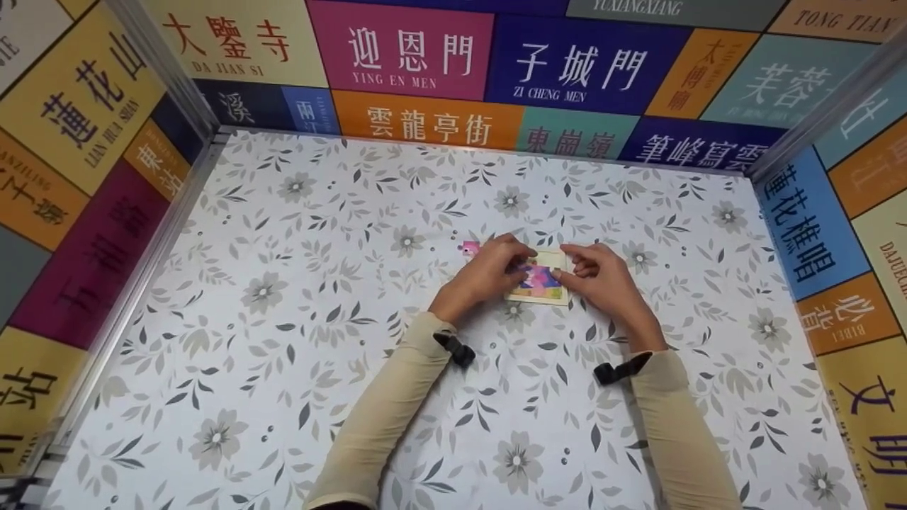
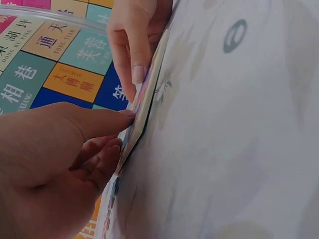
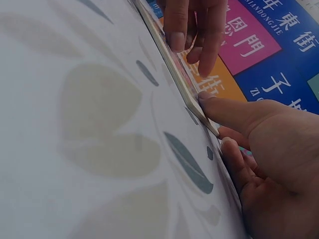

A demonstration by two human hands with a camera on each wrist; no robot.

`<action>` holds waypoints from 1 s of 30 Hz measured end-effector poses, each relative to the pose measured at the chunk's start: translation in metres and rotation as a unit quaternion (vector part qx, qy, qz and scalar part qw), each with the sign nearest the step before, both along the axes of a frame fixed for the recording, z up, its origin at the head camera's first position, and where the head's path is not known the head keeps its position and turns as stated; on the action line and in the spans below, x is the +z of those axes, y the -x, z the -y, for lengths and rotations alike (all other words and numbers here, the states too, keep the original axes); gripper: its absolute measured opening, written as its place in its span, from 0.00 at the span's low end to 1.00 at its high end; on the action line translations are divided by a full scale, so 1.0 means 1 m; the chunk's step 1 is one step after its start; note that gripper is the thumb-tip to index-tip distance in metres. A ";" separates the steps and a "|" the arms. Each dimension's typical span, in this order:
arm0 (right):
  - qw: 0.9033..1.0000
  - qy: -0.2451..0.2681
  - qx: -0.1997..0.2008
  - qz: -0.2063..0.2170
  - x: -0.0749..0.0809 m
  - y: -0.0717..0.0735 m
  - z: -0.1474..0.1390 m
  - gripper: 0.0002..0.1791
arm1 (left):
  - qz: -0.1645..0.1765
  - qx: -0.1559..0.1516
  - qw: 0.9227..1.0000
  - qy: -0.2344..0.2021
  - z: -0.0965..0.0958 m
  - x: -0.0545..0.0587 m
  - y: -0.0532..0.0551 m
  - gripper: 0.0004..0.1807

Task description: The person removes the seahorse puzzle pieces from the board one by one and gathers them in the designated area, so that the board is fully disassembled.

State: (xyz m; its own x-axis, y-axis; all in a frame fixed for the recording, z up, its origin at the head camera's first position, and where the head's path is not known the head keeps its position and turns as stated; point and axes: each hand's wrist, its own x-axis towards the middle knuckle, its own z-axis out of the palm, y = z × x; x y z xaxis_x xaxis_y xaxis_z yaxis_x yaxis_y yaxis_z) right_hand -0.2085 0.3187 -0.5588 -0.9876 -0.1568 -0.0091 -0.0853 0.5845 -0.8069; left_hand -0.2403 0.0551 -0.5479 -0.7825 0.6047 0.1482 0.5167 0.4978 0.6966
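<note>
A small jigsaw puzzle (image 1: pixel 540 292) in a cream frame lies flat on the patterned cloth, with pink, blue and yellow-green pieces in its lower part and bare cream board above. At its left side, my left hand (image 1: pixel 490 269) grips the frame, thumb on top and curled fingers at the edge (image 2: pixel 102 154). My right hand (image 1: pixel 601 275) holds the opposite side; its thumb presses on the puzzle while the index finger reaches the far right corner. In the right wrist view, that thumb (image 3: pixel 224 110) rests on the frame's rim. Fingers hide part of the puzzle.
A loose pink puzzle piece (image 1: pixel 469 248) lies just left of my left hand, partly covered by it. The white floral tablecloth (image 1: pixel 283 397) spreads around. Upright panels with coloured lettered blocks (image 1: pixel 404 53) border the table at the back and both sides.
</note>
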 end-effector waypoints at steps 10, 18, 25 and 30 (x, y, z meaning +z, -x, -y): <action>1.000 0.002 0.000 0.004 -0.001 0.000 -0.002 0.33 | 0.019 0.014 1.000 0.015 0.000 0.002 -0.007 0.19; 1.000 -0.003 0.003 0.005 -0.001 -0.001 -0.002 0.33 | 0.032 0.037 0.999 -0.001 0.003 -0.001 -0.008 0.17; 1.000 -0.003 0.003 0.006 -0.001 -0.001 -0.002 0.34 | 0.062 0.046 0.997 -0.014 0.002 0.000 -0.009 0.15; 1.000 -0.007 0.003 0.000 -0.001 -0.001 -0.002 0.33 | 0.058 0.048 0.997 -0.013 0.000 0.002 -0.010 0.14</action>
